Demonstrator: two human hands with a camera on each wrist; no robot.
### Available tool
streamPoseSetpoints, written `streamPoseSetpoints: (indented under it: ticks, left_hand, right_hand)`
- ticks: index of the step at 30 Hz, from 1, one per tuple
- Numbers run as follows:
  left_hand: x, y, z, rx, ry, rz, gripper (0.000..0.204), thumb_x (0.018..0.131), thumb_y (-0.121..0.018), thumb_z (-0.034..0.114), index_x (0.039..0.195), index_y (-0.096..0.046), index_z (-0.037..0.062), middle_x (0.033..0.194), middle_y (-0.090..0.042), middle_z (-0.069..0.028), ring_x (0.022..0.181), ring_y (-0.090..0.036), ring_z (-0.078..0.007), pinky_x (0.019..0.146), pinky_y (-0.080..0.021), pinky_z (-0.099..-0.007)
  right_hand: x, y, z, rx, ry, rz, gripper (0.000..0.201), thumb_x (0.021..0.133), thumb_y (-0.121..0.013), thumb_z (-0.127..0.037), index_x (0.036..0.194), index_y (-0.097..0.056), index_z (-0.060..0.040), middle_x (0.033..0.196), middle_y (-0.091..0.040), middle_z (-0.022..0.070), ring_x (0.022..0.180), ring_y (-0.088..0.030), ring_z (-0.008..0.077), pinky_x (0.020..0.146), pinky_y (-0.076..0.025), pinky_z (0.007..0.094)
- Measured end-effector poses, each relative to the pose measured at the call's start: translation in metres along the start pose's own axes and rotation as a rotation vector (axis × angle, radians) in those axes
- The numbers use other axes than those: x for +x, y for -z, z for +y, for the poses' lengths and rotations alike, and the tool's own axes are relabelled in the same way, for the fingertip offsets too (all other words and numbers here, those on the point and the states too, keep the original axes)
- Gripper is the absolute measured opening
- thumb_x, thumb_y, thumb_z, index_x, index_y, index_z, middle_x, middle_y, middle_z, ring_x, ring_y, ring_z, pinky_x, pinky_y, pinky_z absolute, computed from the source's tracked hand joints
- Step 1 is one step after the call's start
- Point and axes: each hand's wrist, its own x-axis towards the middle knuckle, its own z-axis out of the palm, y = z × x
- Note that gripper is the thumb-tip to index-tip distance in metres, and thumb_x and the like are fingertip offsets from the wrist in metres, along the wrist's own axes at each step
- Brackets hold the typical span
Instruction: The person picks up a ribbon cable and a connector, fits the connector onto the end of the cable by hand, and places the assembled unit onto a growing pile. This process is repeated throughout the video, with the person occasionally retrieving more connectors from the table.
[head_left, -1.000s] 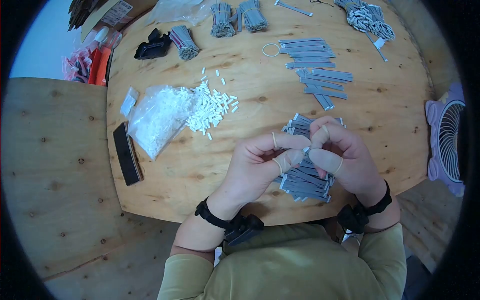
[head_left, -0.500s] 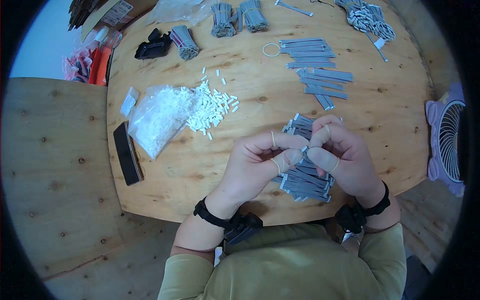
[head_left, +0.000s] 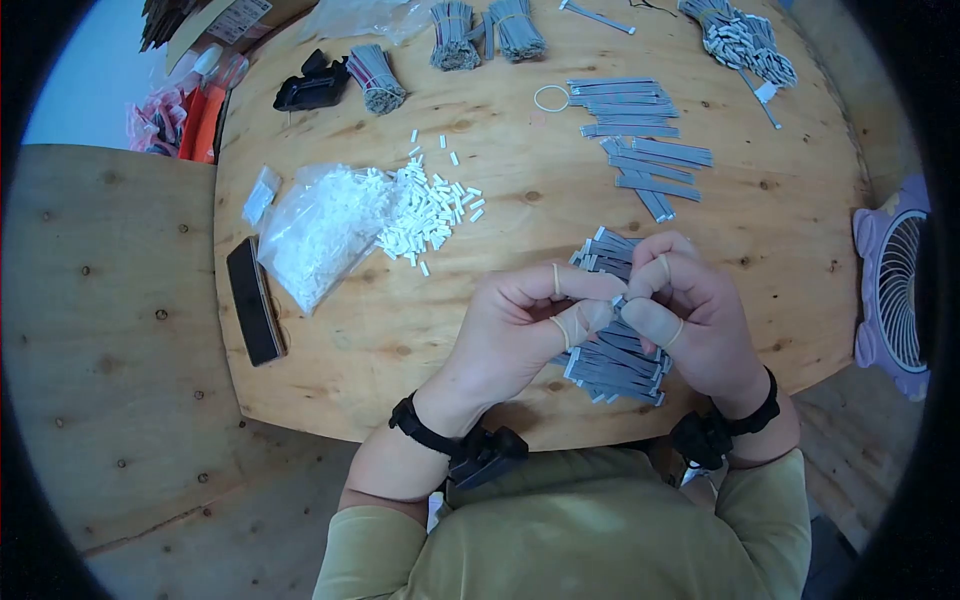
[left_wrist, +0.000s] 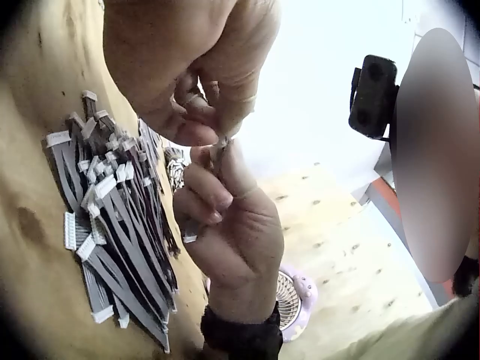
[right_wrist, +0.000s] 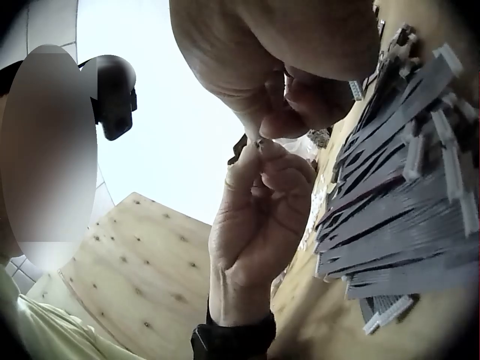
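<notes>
Grey ribbon-cable pile (head_left: 615, 372), bendy by the look of it, sits below my left hand (head_left: 508, 325) and right hand (head_left: 702, 315). Both pinch one small connector-like piece (head_left: 619, 301) between thumb and finger; probably light, rigid, easily dropped, so best held by its sides.

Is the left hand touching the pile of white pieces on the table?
Apart. The head view shows bare tabletop between the left hand and the pile of white pieces.
</notes>
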Motion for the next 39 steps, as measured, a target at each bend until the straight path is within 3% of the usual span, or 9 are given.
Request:
streamPoseSetpoints:
  ticks: [8, 17, 31, 35, 39]
  left_hand:
    - [0.000, -0.001, 0.000, 0.002, -0.009, 0.000, 0.018, 0.079, -0.057, 0.005, 0.096, -0.058, 0.0004, 0.087, -0.059, -0.0048, 0.081, -0.055, -0.0099, 0.071, -0.046, -0.0238]
    - [0.001, -0.008, 0.000, -0.172, -0.057, 0.066, 0.018, 0.073, -0.063, 0.003, 0.090, -0.058, -0.0012, 0.081, -0.061, -0.0078, 0.067, -0.056, -0.0097, 0.061, -0.047, -0.0208]
    - [0.000, -0.007, 0.001, -0.078, -0.047, 0.087, 0.017, 0.074, -0.062, 0.002, 0.091, -0.059, -0.0005, 0.082, -0.061, -0.0070, 0.067, -0.056, -0.0092, 0.060, -0.047, -0.0204]
    - [0.002, -0.009, 0.002, -0.087, -0.066, 0.082, 0.020, 0.075, -0.061, 0.003, 0.095, -0.057, -0.0010, 0.082, -0.060, -0.0064, 0.067, -0.055, -0.0086, 0.060, -0.046, -0.0198]
    - [0.000, -0.003, 0.006, -0.043, -0.042, 0.038, 0.017, 0.081, -0.055, 0.004, 0.097, -0.056, 0.0018, 0.084, -0.059, -0.0027, 0.076, -0.053, -0.0059, 0.067, -0.045, -0.0204]
  right_hand:
    - [0.000, -0.004, 0.001, 0.047, 0.004, 0.052, 0.006, 0.079, -0.056, -0.006, 0.078, -0.052, -0.0010, 0.094, -0.039, 0.0026, 0.059, -0.045, 0.0014, 0.051, -0.038, 0.0157]
    - [0.000, -0.002, 0.000, 0.010, 0.035, 0.024, 0.007, 0.079, -0.056, -0.007, 0.078, -0.053, -0.0009, 0.093, -0.040, 0.0023, 0.059, -0.044, 0.0011, 0.051, -0.038, 0.0152]
    - [-0.001, -0.004, 0.000, 0.027, 0.014, 0.026, 0.007, 0.079, -0.056, -0.007, 0.078, -0.054, -0.0004, 0.093, -0.041, 0.0024, 0.058, -0.046, 0.0015, 0.050, -0.039, 0.0155]
    - [0.000, -0.003, -0.006, 0.101, -0.096, 0.030, 0.007, 0.079, -0.056, -0.007, 0.081, -0.053, -0.0004, 0.091, -0.041, 0.0021, 0.062, -0.048, 0.0029, 0.051, -0.040, 0.0158]
    - [0.002, -0.001, -0.014, 0.068, -0.168, -0.007, 0.008, 0.079, -0.056, -0.006, 0.082, -0.051, -0.0005, 0.088, -0.041, 0.0018, 0.064, -0.049, 0.0049, 0.053, -0.041, 0.0173]
